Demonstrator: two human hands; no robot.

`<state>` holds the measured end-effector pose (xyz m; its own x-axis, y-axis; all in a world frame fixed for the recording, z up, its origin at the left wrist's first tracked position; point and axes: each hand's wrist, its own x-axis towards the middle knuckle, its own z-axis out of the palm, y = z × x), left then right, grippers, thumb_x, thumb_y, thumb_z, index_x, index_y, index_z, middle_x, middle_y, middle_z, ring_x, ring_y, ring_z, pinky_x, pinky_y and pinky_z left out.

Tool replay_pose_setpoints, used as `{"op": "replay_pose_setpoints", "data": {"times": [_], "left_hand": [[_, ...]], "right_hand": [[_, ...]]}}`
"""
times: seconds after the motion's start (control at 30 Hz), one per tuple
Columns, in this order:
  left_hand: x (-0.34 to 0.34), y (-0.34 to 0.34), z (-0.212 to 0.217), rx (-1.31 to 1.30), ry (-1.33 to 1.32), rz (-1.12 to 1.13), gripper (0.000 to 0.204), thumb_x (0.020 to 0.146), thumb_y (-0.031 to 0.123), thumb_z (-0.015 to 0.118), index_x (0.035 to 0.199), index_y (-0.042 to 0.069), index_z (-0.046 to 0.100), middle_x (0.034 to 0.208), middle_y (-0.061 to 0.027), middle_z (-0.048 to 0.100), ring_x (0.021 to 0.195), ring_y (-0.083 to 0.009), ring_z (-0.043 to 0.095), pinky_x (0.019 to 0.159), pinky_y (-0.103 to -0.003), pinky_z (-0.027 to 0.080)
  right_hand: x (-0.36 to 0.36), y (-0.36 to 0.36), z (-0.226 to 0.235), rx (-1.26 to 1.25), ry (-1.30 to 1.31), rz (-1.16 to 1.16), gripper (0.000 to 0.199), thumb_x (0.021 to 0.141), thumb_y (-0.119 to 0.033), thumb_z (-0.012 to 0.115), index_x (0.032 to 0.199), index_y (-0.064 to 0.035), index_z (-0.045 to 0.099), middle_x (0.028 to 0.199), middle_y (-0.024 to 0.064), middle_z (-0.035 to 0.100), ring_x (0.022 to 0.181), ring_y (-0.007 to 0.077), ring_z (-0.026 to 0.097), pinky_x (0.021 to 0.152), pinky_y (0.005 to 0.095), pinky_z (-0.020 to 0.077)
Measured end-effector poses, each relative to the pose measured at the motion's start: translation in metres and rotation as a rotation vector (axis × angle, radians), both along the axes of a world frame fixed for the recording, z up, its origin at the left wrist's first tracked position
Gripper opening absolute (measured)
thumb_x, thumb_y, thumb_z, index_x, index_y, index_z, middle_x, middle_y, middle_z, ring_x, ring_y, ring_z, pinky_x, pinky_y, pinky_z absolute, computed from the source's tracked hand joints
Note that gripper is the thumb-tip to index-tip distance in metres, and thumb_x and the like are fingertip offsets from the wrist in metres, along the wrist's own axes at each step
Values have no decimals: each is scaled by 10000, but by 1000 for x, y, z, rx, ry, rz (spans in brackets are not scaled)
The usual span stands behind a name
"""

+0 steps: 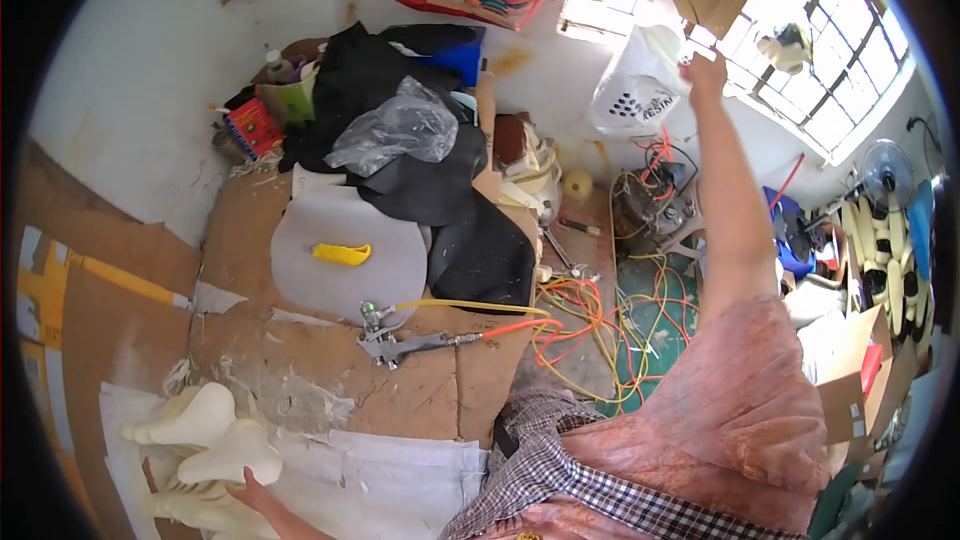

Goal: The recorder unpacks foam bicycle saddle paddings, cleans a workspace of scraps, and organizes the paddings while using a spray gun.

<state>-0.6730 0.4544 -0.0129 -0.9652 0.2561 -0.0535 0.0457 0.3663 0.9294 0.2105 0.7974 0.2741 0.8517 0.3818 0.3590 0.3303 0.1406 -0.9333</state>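
Note:
My right hand [705,73] is raised high at the upper right, with curled fingers at the side edge of a white plastic bag [630,90]. The bag hangs by the window and has a dark dotted print. At the lower left, my left hand [258,500] has its fingers apart beside a cream foot-shaped piece [245,452]. Another such piece [190,415] lies just behind it, and several more are stacked below. A metal spray gun [385,338] lies on the cardboard-covered table [300,370], joined to a yellow hose and an orange hose.
A yellow utility knife [342,254] lies on a round grey sheet [300,225]. Black sheet material [485,250] and a clear plastic bag [400,130] lie behind it. Tangled hoses [590,325] cover the floor. A fan [887,172] and a cardboard box [845,395] stand at the right.

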Motion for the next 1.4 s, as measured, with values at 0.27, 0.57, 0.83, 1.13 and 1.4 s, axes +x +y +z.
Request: {"op": "replay_pose_setpoints", "data": {"times": [0.27, 0.57, 0.83, 1.13, 1.4], "left_hand": [[103, -115, 27, 50, -189, -63, 494, 821, 226, 589, 1268, 70, 449, 997, -72, 568, 795, -169, 527, 702, -287, 440], [194, -282, 61, 55, -118, 225, 400, 825, 198, 598, 1182, 36, 526, 999, -89, 610, 803, -184, 582, 704, -272, 480], [301, -456, -10, 121, -228, 561, 164, 789, 138, 639, 921, 40, 625, 760, -19, 608, 656, -100, 554, 581, -220, 443], [514, -627, -75, -774, -233, 394, 394, 762, 358, 622, 1061, 101, 608, 1088, -110, 614, 969, -327, 578, 831, -355, 459], [617, -628, -113, -212, -683, 686, 628, 628, 195, 673, 1211, 24, 513, 955, -123, 634, 849, -241, 604, 740, -316, 479]], "right_hand": [[-127, -46, -220, -209, 186, 408, 239, 845, -47, 495, 1081, -35, 534, 833, 55, 588, 527, 127, 551, 436, 236, 421], [-346, -86, -164, 91, -65, 1123, 101, 853, -18, 514, 924, -24, 586, 755, 56, 605, 612, 99, 570, 530, 231, 466], [-487, -335, -164, -85, -141, 2233, 201, 862, 40, 458, 1017, -6, 578, 883, 56, 600, 733, 91, 543, 673, 226, 480], [-484, -719, -260, -100, -653, 3541, 190, 755, -62, 555, 933, 3, 574, 879, 194, 607, 796, 328, 606, 679, 384, 479], [-320, -829, -420, -628, -1810, 3485, 474, 759, -135, 513, 1214, -36, 427, 914, 229, 612, 848, 377, 603, 756, 432, 478]]}}
